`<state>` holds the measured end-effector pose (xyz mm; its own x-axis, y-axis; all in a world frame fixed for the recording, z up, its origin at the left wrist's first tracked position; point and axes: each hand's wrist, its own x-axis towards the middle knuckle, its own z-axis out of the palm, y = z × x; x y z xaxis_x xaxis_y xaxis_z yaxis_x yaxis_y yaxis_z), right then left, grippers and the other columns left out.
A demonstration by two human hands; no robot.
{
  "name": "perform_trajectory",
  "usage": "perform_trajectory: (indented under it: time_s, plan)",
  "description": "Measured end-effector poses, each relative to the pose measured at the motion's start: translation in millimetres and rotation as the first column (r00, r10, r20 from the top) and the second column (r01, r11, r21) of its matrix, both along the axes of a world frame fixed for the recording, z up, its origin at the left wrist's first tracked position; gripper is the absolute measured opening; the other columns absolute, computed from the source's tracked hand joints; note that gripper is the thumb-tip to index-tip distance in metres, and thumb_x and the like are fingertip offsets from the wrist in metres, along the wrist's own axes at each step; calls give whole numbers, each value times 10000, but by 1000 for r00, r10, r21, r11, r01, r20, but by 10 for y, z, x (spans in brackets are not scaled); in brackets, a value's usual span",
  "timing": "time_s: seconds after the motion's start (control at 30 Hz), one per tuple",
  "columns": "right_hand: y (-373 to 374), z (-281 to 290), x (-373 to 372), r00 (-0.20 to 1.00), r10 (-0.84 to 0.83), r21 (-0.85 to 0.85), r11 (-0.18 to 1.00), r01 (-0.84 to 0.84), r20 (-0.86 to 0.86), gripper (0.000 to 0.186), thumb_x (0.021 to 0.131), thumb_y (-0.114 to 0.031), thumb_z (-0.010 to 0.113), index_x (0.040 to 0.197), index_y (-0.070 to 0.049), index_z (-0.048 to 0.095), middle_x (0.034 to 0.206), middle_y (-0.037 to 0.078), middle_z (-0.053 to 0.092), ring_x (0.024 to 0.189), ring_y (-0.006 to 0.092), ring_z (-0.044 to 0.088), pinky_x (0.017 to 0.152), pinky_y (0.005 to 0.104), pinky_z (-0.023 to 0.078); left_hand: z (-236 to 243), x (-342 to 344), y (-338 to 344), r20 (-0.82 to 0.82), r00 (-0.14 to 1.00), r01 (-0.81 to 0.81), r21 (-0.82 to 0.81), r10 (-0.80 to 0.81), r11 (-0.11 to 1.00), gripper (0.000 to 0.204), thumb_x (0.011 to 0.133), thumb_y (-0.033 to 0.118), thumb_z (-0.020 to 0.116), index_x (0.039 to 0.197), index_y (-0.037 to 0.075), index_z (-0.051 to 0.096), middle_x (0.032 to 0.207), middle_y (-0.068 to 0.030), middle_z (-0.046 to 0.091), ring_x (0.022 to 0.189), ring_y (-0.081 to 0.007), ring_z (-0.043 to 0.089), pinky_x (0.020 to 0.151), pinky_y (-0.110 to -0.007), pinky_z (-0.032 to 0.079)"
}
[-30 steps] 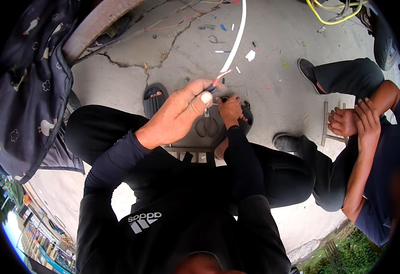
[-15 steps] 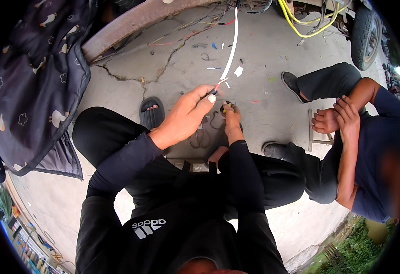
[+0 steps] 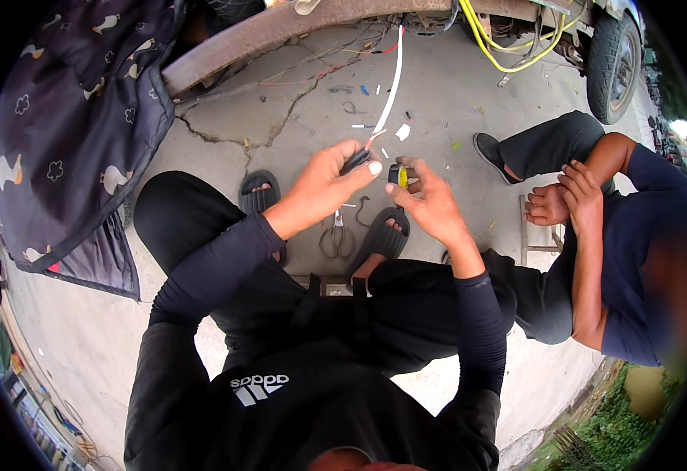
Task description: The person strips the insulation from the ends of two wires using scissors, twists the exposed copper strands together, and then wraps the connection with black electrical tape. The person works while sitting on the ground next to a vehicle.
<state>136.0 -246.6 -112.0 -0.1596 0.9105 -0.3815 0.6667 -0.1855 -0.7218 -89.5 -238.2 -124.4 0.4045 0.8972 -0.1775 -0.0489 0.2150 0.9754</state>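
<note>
My left hand (image 3: 318, 187) is closed on a black-covered cable end (image 3: 356, 162), pinched between thumb and fingers. Just past the fingertips, a thin red wire and a bare strand meet a white cable (image 3: 391, 98), which runs up to the machine frame at the top. In my right hand (image 3: 435, 206) is a roll of black tape (image 3: 397, 176) with a yellow core, gripped by the thumb and fingers. The roll is close to the cable end, apart from it. A pair of scissors (image 3: 337, 239) lies on the ground between my sandalled feet.
A person in dark clothes (image 3: 634, 259) sits at the right with crossed forearms, beside a small stool (image 3: 526, 235). A rusty metal beam (image 3: 257, 35), yellow cable (image 3: 477, 39) and tyre (image 3: 614, 71) border the top. Patterned cloth (image 3: 69, 149) hangs left. Scraps (image 3: 402, 132) litter the cracked concrete.
My right hand has risen from near the ground by my foot, bringing the tape roll up beside the left hand. The scissors show more plainly. My left hand still holds the cable end.
</note>
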Motion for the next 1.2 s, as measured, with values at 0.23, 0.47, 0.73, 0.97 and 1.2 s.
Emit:
perform_trajectory:
  time_s: [0.23,0.47,0.73,0.97,1.2]
  plan:
    - [-124,-2640,220,893,-171,30,984,175,417,563,873,-420,729,1205,8,574,1116,283,673,1111,423,643,935,506,518,-278,116,12,-79,996,-49,-40,46,998,366,1011,363,614,1155,29,656,705,127,386,585,4,282,524,-214,209]
    - [-1168,-3552,-309,804,249,-124,968,-216,540,457,924,-391,674,1146,-6,567,985,192,665,871,341,689,801,476,553,-137,6,347,-115,991,-74,-42,68,996,296,1026,324,595,1172,72,648,779,109,452,654,-5,325,573,-195,252]
    - [-1271,-3984,-764,801,31,206,960,-191,598,538,1032,-459,455,1290,9,518,983,249,686,783,394,719,639,509,583,31,-180,685,33,997,-72,-113,76,991,310,1052,279,565,1208,17,622,897,37,570,831,-56,481,728,-231,414]
    - [-898,-3656,-736,938,-112,-73,987,143,328,354,994,-280,548,1208,2,533,988,220,635,801,369,662,699,468,560,44,-297,569,38,994,-100,-142,107,985,316,1047,317,546,1195,68,672,697,107,340,639,-17,302,567,-210,238]
    - [-677,-1571,-214,982,-161,-457,884,101,-94,302,952,-166,611,1205,-8,562,904,139,606,738,262,604,681,384,519,76,-272,354,-48,994,-102,-73,99,992,332,1045,324,551,1193,64,694,716,96,390,650,-28,337,578,-217,282]
